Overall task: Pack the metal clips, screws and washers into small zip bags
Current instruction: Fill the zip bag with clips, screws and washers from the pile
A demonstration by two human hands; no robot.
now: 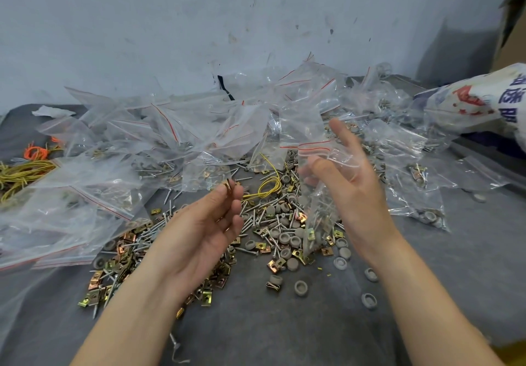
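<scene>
**Clip in one hand, zip bag in the other, above a heap of hardware**

Head view, as I watch from my remote station: the left hand (205, 223), palm up, pinches a brass-coloured metal clip (227, 187) between thumb and fingertips. It sits just left of the small zip bag (318, 195). The right hand (358, 186) holds that bag up by its red-striped top, thumb on the near side and fingers behind the plastic. The bag hangs over the heap with a small load of hardware in its lower end.

Below both hands lies the loose stock: gold and copper clips (113, 254), silver screws (256, 215) and grey cup-shaped washers (284, 237). They are heaped on the grey tabletop (284, 337), and a few washers lie apart to the right. A loop of yellow wire (270, 186) rests on the heap between the hands.

Behind, a drift of clear zip bags (170, 132) with red seal stripes runs along the scuffed wall (199, 24), and some of them hold hardware. Yellow and orange cords (25, 166) lie at far left. A printed sack (478, 101) and a cardboard box (512, 24) stand at far right.
</scene>
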